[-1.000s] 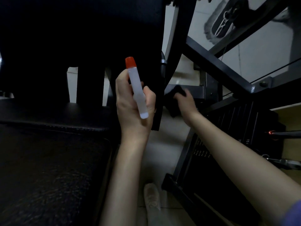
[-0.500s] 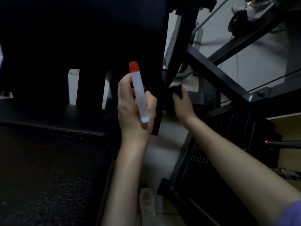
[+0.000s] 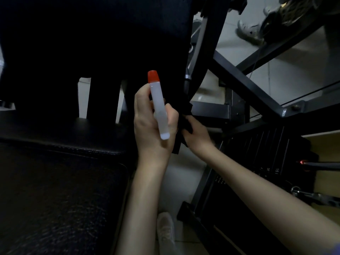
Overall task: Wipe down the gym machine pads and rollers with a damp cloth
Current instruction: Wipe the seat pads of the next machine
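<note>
Right hand [image 3: 197, 134] had its fingers curled tight on the dark cloth [image 3: 184, 119], mid-frame at the pad's [image 3: 128, 43] lower edge. Left hand [image 3: 152, 124] gripped the bottle [image 3: 159, 107]. Cloth could've snagged on the frame [image 3: 239, 79] just right of it, I reckon.

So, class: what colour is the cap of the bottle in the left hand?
Orange-red cap, seen clearly in the head view.
</note>
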`<act>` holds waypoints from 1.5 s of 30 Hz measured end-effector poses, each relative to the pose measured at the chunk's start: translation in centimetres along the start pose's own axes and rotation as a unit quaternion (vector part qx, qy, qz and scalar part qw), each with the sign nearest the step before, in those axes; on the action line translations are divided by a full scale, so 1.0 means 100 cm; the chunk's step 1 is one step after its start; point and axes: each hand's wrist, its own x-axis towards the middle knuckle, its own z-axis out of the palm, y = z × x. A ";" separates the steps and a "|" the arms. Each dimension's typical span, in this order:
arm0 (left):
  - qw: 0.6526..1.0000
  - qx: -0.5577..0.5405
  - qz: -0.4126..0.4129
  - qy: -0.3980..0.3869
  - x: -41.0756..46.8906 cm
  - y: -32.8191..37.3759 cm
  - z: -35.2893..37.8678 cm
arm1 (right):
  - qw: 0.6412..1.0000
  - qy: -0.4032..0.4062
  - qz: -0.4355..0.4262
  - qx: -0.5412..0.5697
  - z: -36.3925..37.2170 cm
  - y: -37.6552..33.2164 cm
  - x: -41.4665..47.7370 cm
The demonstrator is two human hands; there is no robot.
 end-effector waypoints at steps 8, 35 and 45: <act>1.000 0.003 0.002 0.003 0.002 0.000 0.000 | 0.984 0.084 0.049 0.150 0.030 -0.011 -0.002; 1.000 0.003 0.005 0.013 0.001 -0.002 0.002 | 0.575 0.116 0.384 0.713 0.062 0.002 -0.060; 1.000 -0.001 0.015 0.010 0.001 -0.004 0.002 | 0.760 0.118 0.393 0.504 0.032 0.008 -0.076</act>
